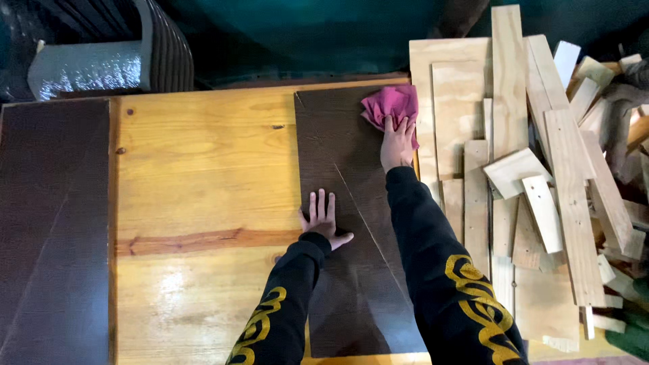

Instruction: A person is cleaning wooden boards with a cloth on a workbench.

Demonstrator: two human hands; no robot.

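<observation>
A dark brown board (341,162) lies flat on a varnished yellow wooden table (203,176). My left hand (322,217) rests flat on the board's left part, fingers spread, holding nothing. My right hand (397,143) presses a pink cloth (391,105) onto the board's far right corner. Both arms wear black sleeves with yellow patterns.
Another dark brown panel (54,223) covers the table's left end. To the right lies a heap of pale wooden planks and offcuts (541,176). A grey ridged object (101,61) sits beyond the table's far left edge, against a dark teal backdrop.
</observation>
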